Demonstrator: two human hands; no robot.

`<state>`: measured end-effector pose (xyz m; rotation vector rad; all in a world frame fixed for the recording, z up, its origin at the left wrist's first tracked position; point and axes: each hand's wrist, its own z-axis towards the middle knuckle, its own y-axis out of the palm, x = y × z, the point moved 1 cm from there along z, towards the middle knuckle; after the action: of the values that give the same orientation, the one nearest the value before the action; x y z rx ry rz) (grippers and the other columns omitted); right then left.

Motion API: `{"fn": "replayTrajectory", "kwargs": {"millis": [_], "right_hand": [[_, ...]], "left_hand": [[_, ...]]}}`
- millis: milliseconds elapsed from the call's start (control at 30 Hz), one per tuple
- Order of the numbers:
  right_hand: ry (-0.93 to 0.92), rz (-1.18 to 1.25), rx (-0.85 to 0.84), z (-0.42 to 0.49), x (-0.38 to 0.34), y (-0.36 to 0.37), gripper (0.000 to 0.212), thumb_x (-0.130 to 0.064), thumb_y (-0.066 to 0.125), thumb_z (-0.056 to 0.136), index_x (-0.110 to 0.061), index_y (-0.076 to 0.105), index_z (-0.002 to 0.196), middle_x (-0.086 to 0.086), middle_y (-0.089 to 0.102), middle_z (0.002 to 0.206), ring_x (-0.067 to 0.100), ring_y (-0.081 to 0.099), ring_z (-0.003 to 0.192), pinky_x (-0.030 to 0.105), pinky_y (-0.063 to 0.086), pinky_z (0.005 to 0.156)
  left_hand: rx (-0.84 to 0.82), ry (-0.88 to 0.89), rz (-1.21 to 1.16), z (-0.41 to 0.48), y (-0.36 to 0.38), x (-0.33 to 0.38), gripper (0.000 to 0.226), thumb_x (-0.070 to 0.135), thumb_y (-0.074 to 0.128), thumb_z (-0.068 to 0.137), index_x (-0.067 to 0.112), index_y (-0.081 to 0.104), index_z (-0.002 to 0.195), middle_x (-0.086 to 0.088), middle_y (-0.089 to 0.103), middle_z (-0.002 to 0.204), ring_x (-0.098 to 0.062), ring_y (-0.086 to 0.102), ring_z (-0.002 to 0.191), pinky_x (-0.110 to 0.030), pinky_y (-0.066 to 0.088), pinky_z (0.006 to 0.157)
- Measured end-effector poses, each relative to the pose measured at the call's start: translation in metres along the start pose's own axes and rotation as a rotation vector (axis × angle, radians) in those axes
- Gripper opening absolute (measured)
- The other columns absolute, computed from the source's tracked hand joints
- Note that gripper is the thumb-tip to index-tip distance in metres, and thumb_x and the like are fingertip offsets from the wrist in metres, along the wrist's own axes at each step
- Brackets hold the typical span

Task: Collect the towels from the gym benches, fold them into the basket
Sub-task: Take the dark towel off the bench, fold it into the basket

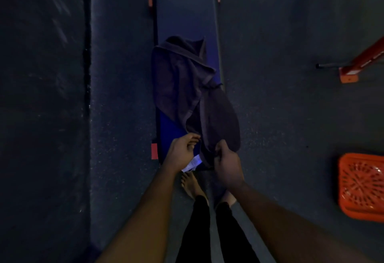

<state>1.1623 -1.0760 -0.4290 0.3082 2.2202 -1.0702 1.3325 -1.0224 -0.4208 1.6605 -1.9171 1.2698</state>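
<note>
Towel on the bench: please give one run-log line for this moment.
towel: crumpled on bench | right hand: gripping near end | left hand: at edge, grip unclear | basket: floor, right

No readable text anywhere; pale tag (194, 162) between the hands possibly carries print, too dim and blurred to read.

A dark brownish terry-cloth towel (187, 88), matt and nappy with a flatter woven border band, lies rumpled on the counter (185, 13), whose blue padded top looks smooth with a faint sheen. The speckled dark floor (270, 34) looks rough and rubbery. The orange latticed basket (361, 185) looks like glossy plastic.
</note>
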Motion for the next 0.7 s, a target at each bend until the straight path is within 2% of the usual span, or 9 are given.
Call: {"fn": "replayTrajectory", "kwargs": {"millis": [100,167,267,333,400,467,533,600,700], "right_hand": [[-0.064,-0.006,-0.043,-0.002,0.006,0.003,0.017,-0.006,0.046,0.074,-0.021,0.043,0.083,0.0,0.049,0.079,0.021,0.048,0.073,0.041,0.047,0.068],[-0.028,-0.076,-0.061,0.0,0.008,0.012,0.014,-0.022,0.058,0.079,-0.022,0.045,0.086,-0.001,0.052,0.088,0.019,0.05,0.082,0.041,0.047,0.072],[0.01,-0.332,-0.004,0.006,0.002,0.031,0.039,-0.045,0.07,0.075,-0.023,0.047,0.097,-0.001,0.053,0.097,0.02,0.05,0.09,0.037,0.045,0.075],[0.067,-0.481,0.035,0.007,-0.007,0.041,0.043,-0.042,0.073,0.073,-0.021,0.048,0.1,0.001,0.057,0.096,0.022,0.054,0.089,0.038,0.047,0.075],[0.104,-0.498,0.063,0.009,-0.016,0.046,0.039,-0.027,0.075,0.07,-0.019,0.049,0.098,0.004,0.061,0.088,0.025,0.058,0.079,0.038,0.047,0.068],[0.115,-0.409,0.103,0.009,-0.016,0.043,0.035,-0.012,0.067,0.072,-0.017,0.049,0.102,0.005,0.062,0.086,0.026,0.058,0.077,0.036,0.045,0.065],[0.098,-0.207,0.098,0.008,-0.014,0.027,0.034,-0.008,0.058,0.077,-0.015,0.048,0.109,0.005,0.059,0.093,0.025,0.056,0.083,0.034,0.043,0.065],[0.012,-0.112,0.089,0.009,-0.011,0.005,0.03,-0.014,0.057,0.078,-0.014,0.052,0.108,0.003,0.056,0.094,0.022,0.054,0.087,0.033,0.042,0.068],[-0.084,-0.103,0.072,0.018,-0.01,-0.034,0.012,-0.016,0.057,0.08,-0.018,0.056,0.092,0.0,0.054,0.087,0.019,0.052,0.081,0.031,0.038,0.066]], "left_hand": [[-0.062,-0.005,-0.023,0.005,0.0,0.01,0.045,-0.009,0.039,0.087,0.01,0.06,0.123,-0.003,0.066,0.119,-0.009,0.061,0.11,-0.013,0.044,0.094],[-0.105,-0.044,-0.052,0.01,0.002,0.011,0.044,-0.009,0.038,0.088,0.009,0.058,0.122,-0.004,0.065,0.119,-0.01,0.062,0.107,-0.015,0.046,0.092],[-0.128,-0.071,-0.066,0.017,0.002,0.009,0.045,-0.011,0.035,0.088,0.007,0.057,0.122,-0.007,0.065,0.118,-0.011,0.064,0.105,-0.016,0.049,0.088],[-0.127,-0.081,-0.058,0.019,0.001,0.006,0.042,-0.01,0.037,0.089,0.009,0.057,0.12,-0.007,0.066,0.115,-0.011,0.065,0.102,-0.024,0.053,0.09],[-0.084,-0.051,0.027,0.021,-0.005,0.007,0.035,-0.006,0.04,0.09,0.013,0.057,0.113,-0.007,0.068,0.105,-0.013,0.066,0.092,-0.033,0.057,0.085],[0.009,0.033,0.154,0.026,-0.016,0.013,0.031,-0.003,0.043,0.087,0.018,0.055,0.106,-0.004,0.066,0.093,-0.014,0.063,0.081,-0.04,0.058,0.076],[0.069,0.206,0.35,0.037,-0.028,0.024,0.043,-0.002,0.049,0.079,0.024,0.054,0.112,0.002,0.061,0.102,-0.015,0.056,0.087,-0.043,0.054,0.076],[-0.063,0.367,0.598,0.053,-0.036,0.042,0.066,0.006,0.056,0.069,0.036,0.046,0.127,0.008,0.05,0.13,-0.017,0.045,0.114,-0.041,0.044,0.091],[-0.561,0.344,0.809,0.077,-0.036,0.075,0.078,0.024,0.064,0.068,0.048,0.032,0.135,0.011,0.038,0.147,-0.015,0.023,0.138,-0.049,0.016,0.112]]}}
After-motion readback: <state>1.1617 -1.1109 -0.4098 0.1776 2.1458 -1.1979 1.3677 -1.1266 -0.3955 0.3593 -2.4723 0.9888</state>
